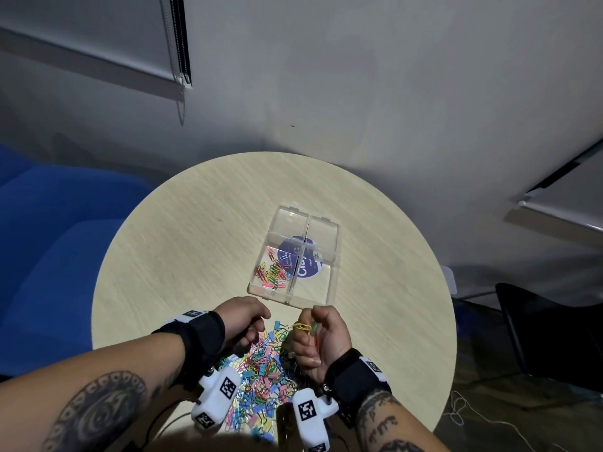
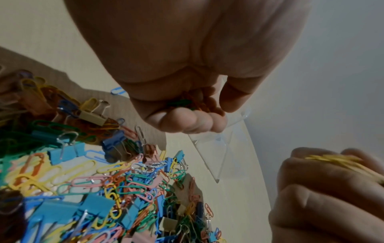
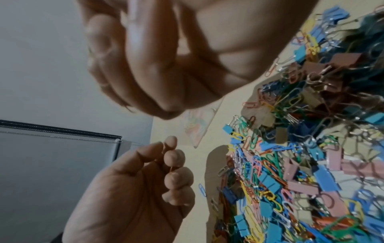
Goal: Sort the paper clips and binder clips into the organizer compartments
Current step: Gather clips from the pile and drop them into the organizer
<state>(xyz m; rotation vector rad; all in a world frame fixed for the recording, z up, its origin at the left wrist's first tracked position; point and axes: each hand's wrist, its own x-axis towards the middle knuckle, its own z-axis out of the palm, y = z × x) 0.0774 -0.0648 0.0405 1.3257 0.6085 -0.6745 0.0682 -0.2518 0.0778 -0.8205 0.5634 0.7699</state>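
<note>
Sitting on a round pale wood-grain table [image 1: 169,256] by a grey wall, with a blue seat left, is the clear plastic four-compartment organizer [image 1: 329,288], far of the hands. Its near-left compartment holds coloured paper clips [image 1: 272,272]. Nearest lies a mixed heap of clips and binder clips [image 1: 261,386]: light, slick, tangle-prone, best pinched singly. Left hand [image 1: 244,321] curls round small clips; right hand [image 1: 318,337] clutches yellow paper clips [image 1: 302,327].
</note>
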